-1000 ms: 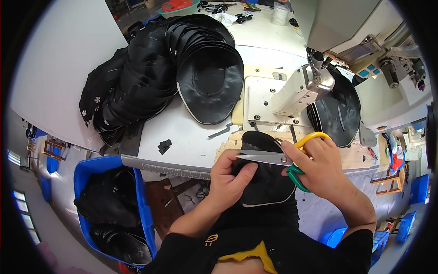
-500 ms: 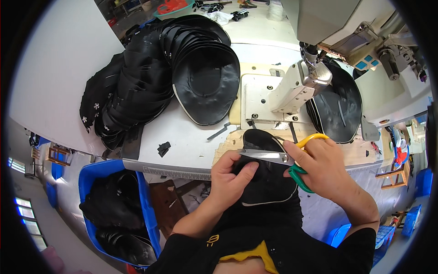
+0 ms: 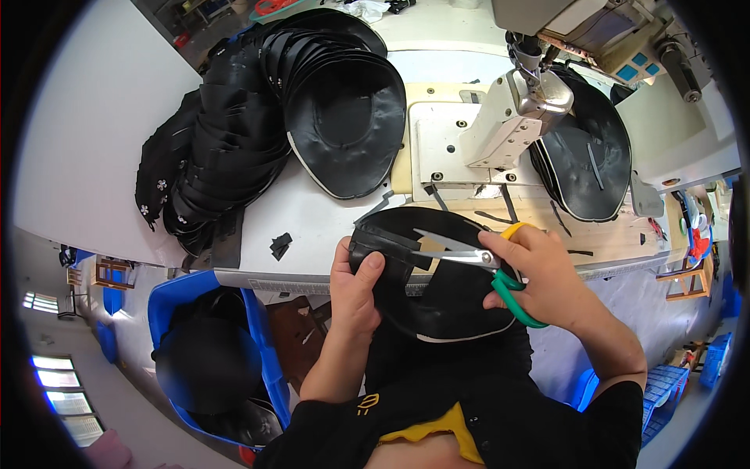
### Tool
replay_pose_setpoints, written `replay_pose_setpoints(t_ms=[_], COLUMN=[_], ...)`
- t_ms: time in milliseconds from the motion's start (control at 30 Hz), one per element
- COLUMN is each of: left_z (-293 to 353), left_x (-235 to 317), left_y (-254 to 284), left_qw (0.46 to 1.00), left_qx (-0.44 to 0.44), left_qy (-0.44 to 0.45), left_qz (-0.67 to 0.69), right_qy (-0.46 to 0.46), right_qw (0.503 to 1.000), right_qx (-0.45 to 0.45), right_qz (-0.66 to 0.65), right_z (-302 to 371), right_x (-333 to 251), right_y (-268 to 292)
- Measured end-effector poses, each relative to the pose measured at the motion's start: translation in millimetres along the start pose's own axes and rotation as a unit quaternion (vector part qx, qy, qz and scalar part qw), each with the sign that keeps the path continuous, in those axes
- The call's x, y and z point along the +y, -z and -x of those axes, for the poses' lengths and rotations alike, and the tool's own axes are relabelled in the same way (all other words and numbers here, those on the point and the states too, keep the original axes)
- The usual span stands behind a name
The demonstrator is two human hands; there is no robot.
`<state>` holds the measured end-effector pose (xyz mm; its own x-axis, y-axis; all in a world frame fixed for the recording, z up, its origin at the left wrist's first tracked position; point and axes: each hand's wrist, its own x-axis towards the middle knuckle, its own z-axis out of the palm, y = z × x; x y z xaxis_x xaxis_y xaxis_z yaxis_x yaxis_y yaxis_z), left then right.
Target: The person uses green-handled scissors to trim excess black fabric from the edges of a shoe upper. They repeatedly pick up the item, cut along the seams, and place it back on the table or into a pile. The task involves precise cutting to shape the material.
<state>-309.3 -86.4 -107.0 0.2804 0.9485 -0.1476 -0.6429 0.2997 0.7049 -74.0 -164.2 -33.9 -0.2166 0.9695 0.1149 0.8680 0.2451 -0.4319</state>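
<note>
My left hand (image 3: 358, 289) grips the left edge of a black leather-look oval piece (image 3: 469, 305), thumb on top. The piece has a pale lower edge and an inner opening, with a black strip (image 3: 391, 244) lying across its upper left. My right hand (image 3: 539, 273) is closed round scissors (image 3: 512, 301) with one yellow and one green handle. Their blades are parted and point left over the opening, close to the strip's end. Whether they touch the strip I cannot tell. The piece is held at the table's front edge, above my lap.
A long stack of similar black pieces (image 3: 348, 125) leans at the left. More lie right of the sewing machine post (image 3: 512, 121). Black scraps (image 3: 281, 245) are scattered on the table. A blue bin (image 3: 269, 348) with black pieces stands below at the left.
The black piece has turned and spread open, showing its opening and strip. My left hand has moved left, away from the blades. The scissors, closed before, are now parted.
</note>
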Motion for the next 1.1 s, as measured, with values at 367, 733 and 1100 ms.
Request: replay_pose_setpoints(t_ms=[367,733,1100], left_z=[9.1,13.8,10.3], left_x=[-6.9,-15.4,-17.2], left_y=[-10.9,-2.9,-4.9], left_qw=[0.998,0.954,0.962], left_qx=[-0.03,-0.129,-0.129], left_qy=[-0.053,-0.174,-0.158], left_qz=[-0.008,-0.208,-0.184], right_qy=[0.026,0.095,0.077], right_qw=[0.999,0.995,0.996], right_qx=[0.015,0.001,0.015], right_qz=[0.014,0.012,0.03], right_z=[-5.2,-18.5,-15.7], right_x=[-6.8,-10.4,-8.2], right_y=[-11.7,11.9,14.5])
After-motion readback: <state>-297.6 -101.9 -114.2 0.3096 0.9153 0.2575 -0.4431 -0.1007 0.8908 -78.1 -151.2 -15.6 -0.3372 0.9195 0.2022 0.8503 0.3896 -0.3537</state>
